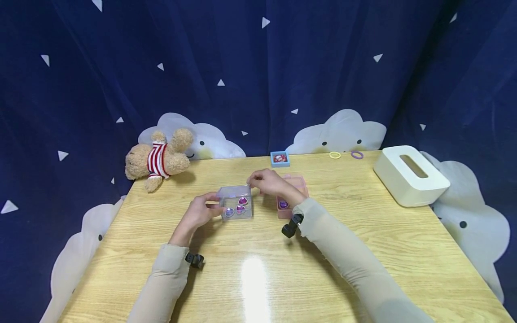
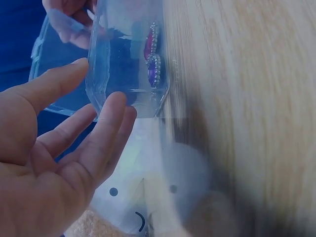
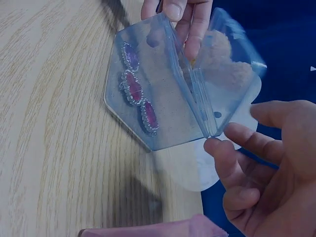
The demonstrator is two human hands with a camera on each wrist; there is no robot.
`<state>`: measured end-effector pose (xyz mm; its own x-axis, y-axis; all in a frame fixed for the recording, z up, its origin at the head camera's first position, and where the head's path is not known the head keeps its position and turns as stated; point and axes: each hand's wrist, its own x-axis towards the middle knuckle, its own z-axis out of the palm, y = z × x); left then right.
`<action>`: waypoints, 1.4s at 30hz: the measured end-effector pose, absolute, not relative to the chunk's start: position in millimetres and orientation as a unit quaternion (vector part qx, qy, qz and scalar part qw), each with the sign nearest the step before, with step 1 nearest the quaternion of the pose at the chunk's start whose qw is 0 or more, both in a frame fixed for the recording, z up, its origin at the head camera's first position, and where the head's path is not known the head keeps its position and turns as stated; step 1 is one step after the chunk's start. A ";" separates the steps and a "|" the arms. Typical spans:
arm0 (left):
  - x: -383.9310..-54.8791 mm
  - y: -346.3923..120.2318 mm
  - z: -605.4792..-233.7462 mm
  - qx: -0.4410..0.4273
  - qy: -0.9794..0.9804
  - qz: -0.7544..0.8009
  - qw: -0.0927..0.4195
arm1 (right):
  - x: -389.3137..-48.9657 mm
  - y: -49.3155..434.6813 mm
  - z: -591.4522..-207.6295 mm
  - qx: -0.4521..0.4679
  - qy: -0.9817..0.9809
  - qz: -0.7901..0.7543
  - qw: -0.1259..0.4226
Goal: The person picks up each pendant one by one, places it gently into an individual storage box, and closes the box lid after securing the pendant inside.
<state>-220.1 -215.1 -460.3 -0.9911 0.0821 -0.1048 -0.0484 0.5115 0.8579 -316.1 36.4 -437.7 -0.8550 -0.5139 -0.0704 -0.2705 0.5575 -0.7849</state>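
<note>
A clear hinged plastic box [image 1: 236, 214] stands on the table with its lid [image 3: 237, 54] raised. Inside lie a blue-purple gem [image 3: 130, 57] and two pink gems, each with a beaded silver rim. At the box's left side my left hand [image 1: 199, 211] holds the wall between thumb and fingers. My right hand [image 1: 268, 181] is by the lid's right corner; in the right wrist view its loosely bent fingertips [image 3: 213, 144] are at the hinge end. Partly under the right forearm is an open pink box [image 1: 285, 214] with a purple gem [image 1: 283, 204] in it.
A teddy bear [image 1: 157, 157] in a striped shirt lies at the back left. Along the back edge are a blue-framed square [image 1: 280, 159], a yellow ring [image 1: 335, 155] and a purple ring [image 1: 357, 154]. A white tissue box [image 1: 409, 177] stands at the right.
</note>
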 end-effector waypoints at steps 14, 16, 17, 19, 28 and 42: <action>-220.6 -219.9 -454.8 0.025 0.832 0.544 0.104 | -312.5 34.5 -433.1 -0.225 0.884 -0.376 0.163; -220.1 -220.1 -453.5 0.033 0.831 0.545 0.107 | -312.4 34.6 -433.5 -0.227 0.885 -0.372 0.162; -219.7 -220.0 -452.6 0.036 0.830 0.546 0.108 | -312.4 34.5 -433.6 -0.228 0.887 -0.369 0.161; -219.1 -219.5 -451.3 0.041 0.832 0.543 0.109 | -312.2 33.9 -434.2 -0.228 0.888 -0.365 0.161; -220.4 -218.2 -452.8 0.027 0.845 0.524 0.101 | -310.5 31.3 -434.0 -0.236 0.894 -0.348 0.154; -221.3 -216.4 -455.4 0.022 0.857 0.506 0.093 | -313.0 33.0 -437.8 -0.254 0.908 -0.310 0.126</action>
<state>-221.3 -216.4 -455.4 -0.9819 0.1315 -0.1363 -0.0558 0.4866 0.8718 -313.0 33.0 -437.8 -0.8396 -0.5384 -0.0717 -0.3821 0.6792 -0.6266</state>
